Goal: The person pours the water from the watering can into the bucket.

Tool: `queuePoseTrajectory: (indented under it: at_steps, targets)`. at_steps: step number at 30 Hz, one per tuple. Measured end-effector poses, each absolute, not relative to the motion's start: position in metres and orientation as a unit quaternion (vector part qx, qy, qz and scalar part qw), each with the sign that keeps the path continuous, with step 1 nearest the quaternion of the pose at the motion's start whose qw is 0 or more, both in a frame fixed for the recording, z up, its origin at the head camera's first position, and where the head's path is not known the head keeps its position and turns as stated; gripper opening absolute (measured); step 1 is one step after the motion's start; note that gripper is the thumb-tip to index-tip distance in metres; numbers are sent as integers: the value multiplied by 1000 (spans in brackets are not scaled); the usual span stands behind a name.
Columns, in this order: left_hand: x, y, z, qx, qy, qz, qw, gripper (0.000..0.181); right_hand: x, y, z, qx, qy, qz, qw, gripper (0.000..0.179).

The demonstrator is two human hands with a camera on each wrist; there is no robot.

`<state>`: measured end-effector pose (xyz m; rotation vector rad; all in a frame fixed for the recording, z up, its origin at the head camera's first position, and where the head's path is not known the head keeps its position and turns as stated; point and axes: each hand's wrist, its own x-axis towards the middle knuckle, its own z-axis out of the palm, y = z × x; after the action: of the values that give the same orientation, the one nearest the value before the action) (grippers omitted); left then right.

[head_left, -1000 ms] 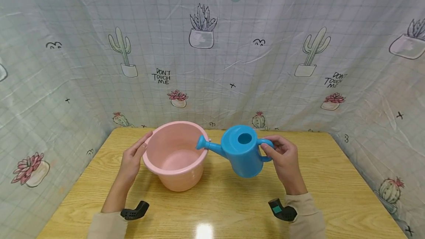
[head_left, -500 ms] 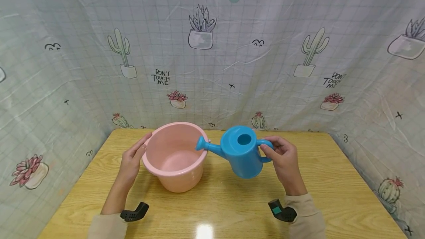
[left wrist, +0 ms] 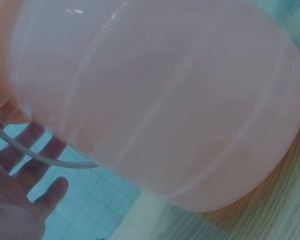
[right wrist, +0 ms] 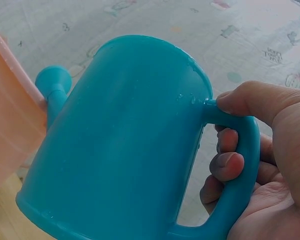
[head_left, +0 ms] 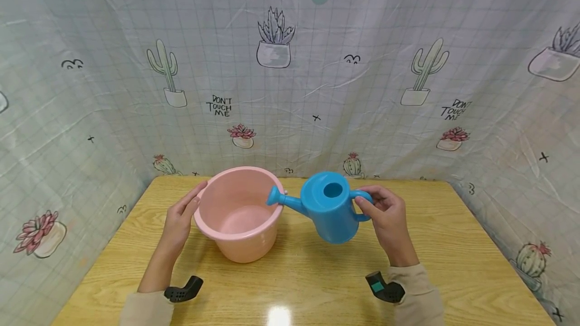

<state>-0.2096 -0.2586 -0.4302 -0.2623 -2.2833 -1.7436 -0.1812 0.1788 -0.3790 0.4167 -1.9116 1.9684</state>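
A pink plastic bucket (head_left: 246, 245) with a thin wire-like handle (left wrist: 55, 161) stands on the table, left of centre. My left hand (head_left: 178, 215) holds its left rim, thumb at the edge and other fingers spread along the outer side, behind the handle. My right hand (head_left: 390, 213) grips the handle of a blue watering can (head_left: 334, 220), fingers curled through the loop and thumb on top. The can leans left, its spout head (head_left: 274, 195) over the bucket's right rim. Water drops cling to the can near the handle in the right wrist view. No stream shows at the spout.
The wooden table (head_left: 290, 288) carries both things, with a bright light reflection near its front edge. A cloth (head_left: 317, 79) printed with potted cacti hangs behind it and along both sides. Each wrist wears a black camera mount (head_left: 185, 290).
Almost nothing differs. The whole view has shifted by a few pixels, while both hands, the bucket and the watering can keep their positions relative to each other.
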Motion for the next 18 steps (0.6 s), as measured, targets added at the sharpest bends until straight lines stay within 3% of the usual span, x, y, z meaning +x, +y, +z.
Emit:
queuePoseTrajectory:
  at_steps: [18]
  targets:
    - [-210, -259, -429, -84, -785, -601, 128, 47, -182, 178, -378, 157, -671, 701, 182, 16]
